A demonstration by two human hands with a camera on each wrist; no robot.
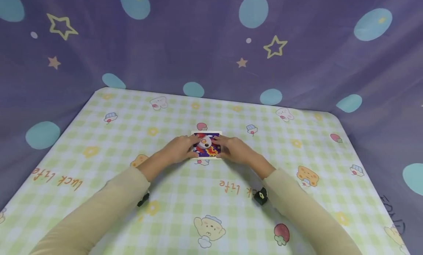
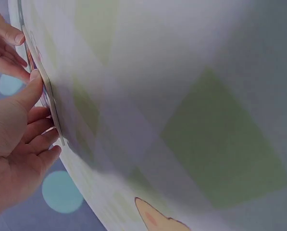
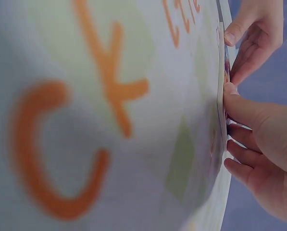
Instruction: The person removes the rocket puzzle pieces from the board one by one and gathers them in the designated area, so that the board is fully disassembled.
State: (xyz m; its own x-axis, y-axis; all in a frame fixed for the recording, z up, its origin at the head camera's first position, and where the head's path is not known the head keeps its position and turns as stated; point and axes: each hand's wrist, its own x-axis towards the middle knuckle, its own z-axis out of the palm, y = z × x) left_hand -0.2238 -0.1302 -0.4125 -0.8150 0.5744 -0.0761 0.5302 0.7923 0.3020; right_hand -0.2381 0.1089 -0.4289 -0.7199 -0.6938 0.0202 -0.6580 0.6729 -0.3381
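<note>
A small square picture board [image 1: 210,151] lies on the tablecloth. It has a pale border and a colourful cartoon print with a white figure on dark purple. My left hand [image 1: 181,148] rests on its left side, fingers reaching over the print and thumb at the near edge. On the opposite side my right hand [image 1: 235,149] touches the board the same way. The left wrist view shows the board's thin edge [image 2: 48,89] beside the left thumb and loosely bent fingers. In the right wrist view, the right thumb and fingertips touch the board [image 3: 222,82]. Both hands hide parts of the print.
A green-checked tablecloth [image 1: 185,218] with cartoon prints covers the table. Behind and at the sides hangs a purple curtain [image 1: 198,38] with stars and blue ovals. Dark wrist devices [image 1: 261,196] sit under the sleeves, close to the cloth.
</note>
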